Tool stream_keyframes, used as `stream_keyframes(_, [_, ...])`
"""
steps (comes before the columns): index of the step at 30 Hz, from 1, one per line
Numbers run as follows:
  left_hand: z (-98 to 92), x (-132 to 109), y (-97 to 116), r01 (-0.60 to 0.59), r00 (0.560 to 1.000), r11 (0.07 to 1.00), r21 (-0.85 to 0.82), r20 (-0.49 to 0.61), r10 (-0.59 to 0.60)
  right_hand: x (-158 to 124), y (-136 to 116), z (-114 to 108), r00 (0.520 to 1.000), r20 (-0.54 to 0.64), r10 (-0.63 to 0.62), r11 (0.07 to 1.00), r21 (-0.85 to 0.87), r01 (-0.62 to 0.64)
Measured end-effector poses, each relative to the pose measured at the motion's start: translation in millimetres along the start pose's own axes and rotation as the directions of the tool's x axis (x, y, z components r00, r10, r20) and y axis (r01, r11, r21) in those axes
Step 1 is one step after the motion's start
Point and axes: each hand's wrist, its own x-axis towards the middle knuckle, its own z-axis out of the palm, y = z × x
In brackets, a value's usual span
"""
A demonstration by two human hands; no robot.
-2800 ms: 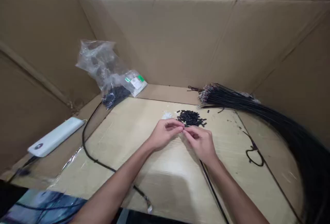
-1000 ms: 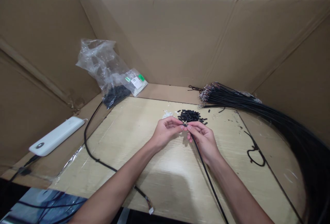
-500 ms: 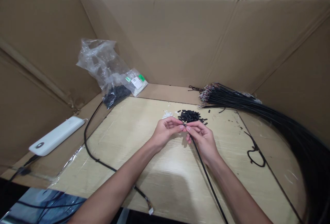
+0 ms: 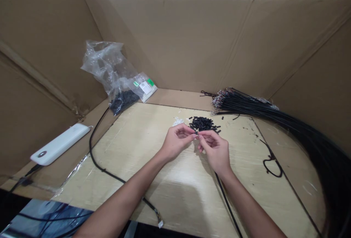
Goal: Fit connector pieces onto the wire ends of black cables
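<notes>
My left hand is closed in a pinch, thumb against index finger, on a small black tube piece. Facing it, my right hand pinches the end of a black cable; the fingers hide that end. The fingertips of both hands nearly meet, and I cannot tell how far the cable end sits in the tube piece. From beneath my right hand the cable runs down to the board's front edge. Just beyond the hands lies a heap of short black tubes, with small white pieces to its left.
A thick bundle of black cables curves along the right side. Clear plastic bags stand at the back left, near a white power bank. Another cable with a white connector passes under my left forearm. Cardboard walls surround the board.
My right hand has turned slightly, its back more toward me, and now covers the upper part of the cable. My left hand has stayed nearly still.
</notes>
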Motion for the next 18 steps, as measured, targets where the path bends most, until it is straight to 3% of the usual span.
stream_keyframes(6, [2.0,-1.8,-1.4,-0.056,0.997,0.995,0.084,-0.046,0.06,-2.2,-1.6,0.4,1.0,-0.015,-0.018,0.999,-0.046,0.017])
stream_keyframes(18, [0.3,-1.6,-0.5,-0.068,0.997,0.994,0.089,-0.018,0.07,1.9,-2.3,-0.1,0.998,0.01,0.065,0.996,0.067,-0.065])
